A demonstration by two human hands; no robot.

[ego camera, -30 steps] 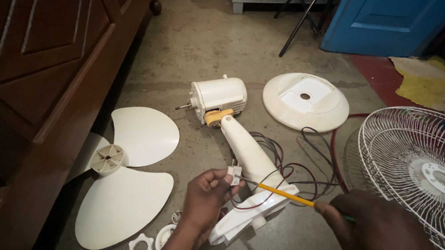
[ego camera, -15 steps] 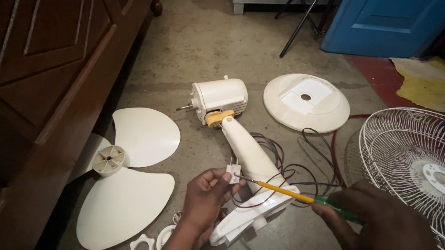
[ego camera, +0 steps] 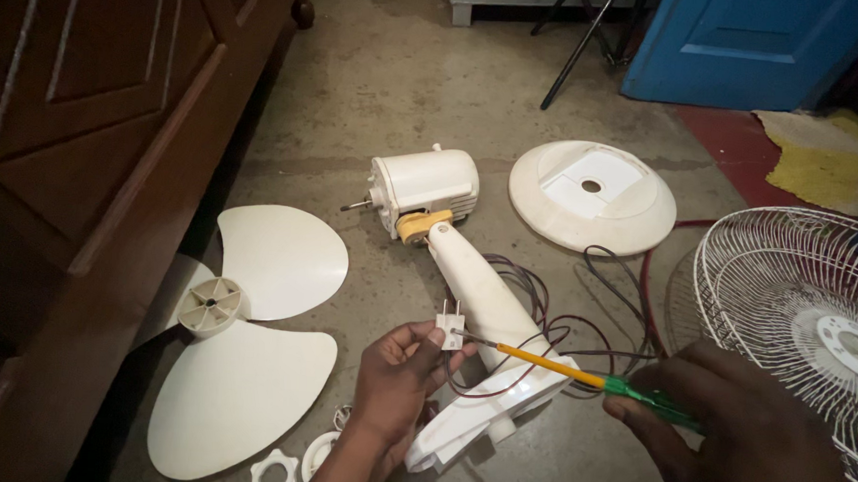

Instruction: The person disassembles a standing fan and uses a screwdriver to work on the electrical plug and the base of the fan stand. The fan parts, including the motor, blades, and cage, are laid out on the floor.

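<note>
- The left hand (ego camera: 399, 379) pinches a small white 2-pin plug (ego camera: 450, 324) between thumb and fingertips, pins pointing up, just above the fan's lower housing.
- The right hand (ego camera: 739, 438) has its fingers wrapped tight around a green-handled screwdriver (ego camera: 578, 373); its yellow shaft slants left and the tip meets the plug's side.
- The white fan body (ego camera: 475, 291) lies on the concrete floor (ego camera: 377, 104), motor (ego camera: 424, 185) at the far end, dark wires (ego camera: 580, 320) looping out beside it.
- A 3-blade white fan blade (ego camera: 251, 349) lies to the left by a brown wooden cabinet (ego camera: 85, 159).
- A round white base (ego camera: 591, 195) sits behind; a wire grille (ego camera: 802, 315) lies at the right.
</note>
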